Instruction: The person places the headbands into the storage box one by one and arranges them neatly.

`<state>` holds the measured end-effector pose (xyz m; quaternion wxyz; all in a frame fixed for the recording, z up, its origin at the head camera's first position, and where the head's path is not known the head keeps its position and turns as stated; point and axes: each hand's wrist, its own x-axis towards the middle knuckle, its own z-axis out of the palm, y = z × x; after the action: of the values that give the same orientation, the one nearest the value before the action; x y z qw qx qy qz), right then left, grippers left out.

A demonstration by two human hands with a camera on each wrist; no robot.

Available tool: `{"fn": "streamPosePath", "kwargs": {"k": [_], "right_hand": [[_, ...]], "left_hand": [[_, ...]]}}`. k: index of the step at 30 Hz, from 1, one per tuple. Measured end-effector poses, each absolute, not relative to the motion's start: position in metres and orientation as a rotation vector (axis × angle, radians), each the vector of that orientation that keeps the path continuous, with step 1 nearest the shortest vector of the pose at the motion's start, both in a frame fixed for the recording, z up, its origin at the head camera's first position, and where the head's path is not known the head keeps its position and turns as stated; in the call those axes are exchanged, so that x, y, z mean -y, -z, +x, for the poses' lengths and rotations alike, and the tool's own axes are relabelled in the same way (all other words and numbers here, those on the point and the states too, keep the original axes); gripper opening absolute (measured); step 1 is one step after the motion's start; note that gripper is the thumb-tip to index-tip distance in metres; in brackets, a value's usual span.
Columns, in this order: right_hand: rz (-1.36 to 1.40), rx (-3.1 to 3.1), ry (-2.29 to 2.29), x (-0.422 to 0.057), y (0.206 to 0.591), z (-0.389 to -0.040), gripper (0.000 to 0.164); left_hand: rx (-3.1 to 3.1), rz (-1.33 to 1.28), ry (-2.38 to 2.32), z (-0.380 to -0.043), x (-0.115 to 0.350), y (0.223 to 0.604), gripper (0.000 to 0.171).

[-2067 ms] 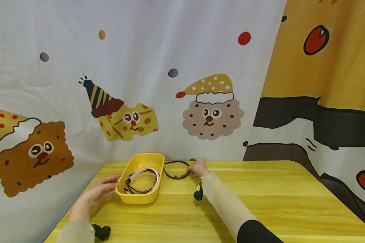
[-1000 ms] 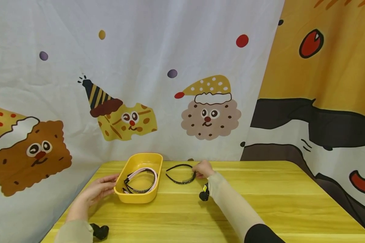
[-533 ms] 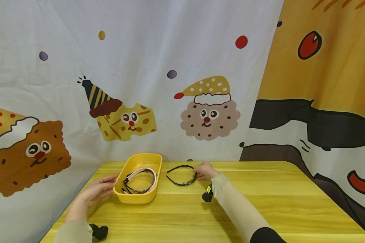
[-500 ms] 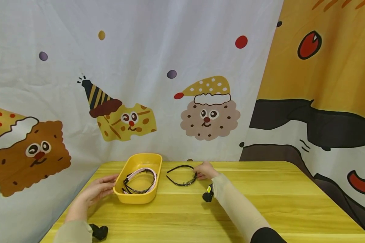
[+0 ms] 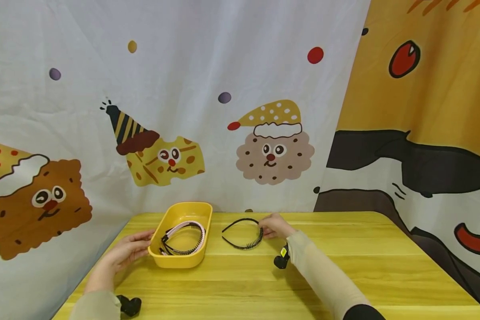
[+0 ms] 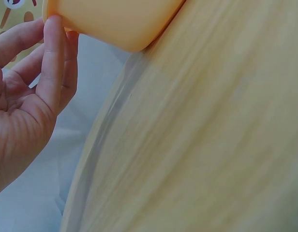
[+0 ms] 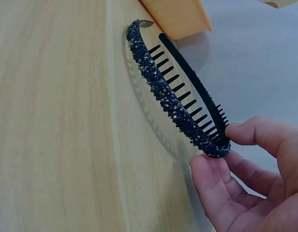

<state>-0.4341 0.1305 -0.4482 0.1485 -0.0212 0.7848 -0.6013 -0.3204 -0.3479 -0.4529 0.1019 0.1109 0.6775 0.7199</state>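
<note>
My right hand (image 5: 277, 226) pinches the curved middle of a black headband (image 7: 161, 92) between thumb and fingertips. Dark glittering stones cover its outer side, and comb teeth line the inside. Its two ends point left, toward a yellow plastic tray (image 5: 178, 262); in the right wrist view it casts a shadow on the wood. At the tray's left side, my left hand (image 5: 130, 252) holds the rim with its fingertips, also seen up close in the left wrist view. Inside the tray lie a pink headband (image 5: 202, 235) and dark toothed headbands, overlapping one another.
The yellow wooden table (image 5: 224, 293) runs back to a white curtain (image 5: 176, 66) printed with cartoon figures. A black wrist device (image 5: 281, 259) hangs below the right wrist, another black device (image 5: 130, 306) by the left sleeve.
My right hand has drawn the black headband rightward and slightly toward me, away from the tray. The left hand keeps its place at the tray's rim.
</note>
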Motion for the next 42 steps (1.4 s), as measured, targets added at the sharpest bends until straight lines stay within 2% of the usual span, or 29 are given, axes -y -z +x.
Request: {"fn": "streamPosePath", "kwargs": {"k": [12,29,42], "right_hand": [[-0.109,-2.245,1.775,-0.135,0.446,-0.426,0.05],[-0.101,-2.215,1.827,-0.148,0.429,-0.422,0.041],[-0.148,-2.205,1.827,-0.153,0.41,-0.419,0.042]], "left_hand": [[-2.018,0.319,-2.106,-0.322,0.35,0.455,0.055],[-2.038,0.318,-2.079,-0.32,0.348,0.45,0.058],[-2.016,0.281,-2.091,-0.318,0.345,0.447,0.06]]}}
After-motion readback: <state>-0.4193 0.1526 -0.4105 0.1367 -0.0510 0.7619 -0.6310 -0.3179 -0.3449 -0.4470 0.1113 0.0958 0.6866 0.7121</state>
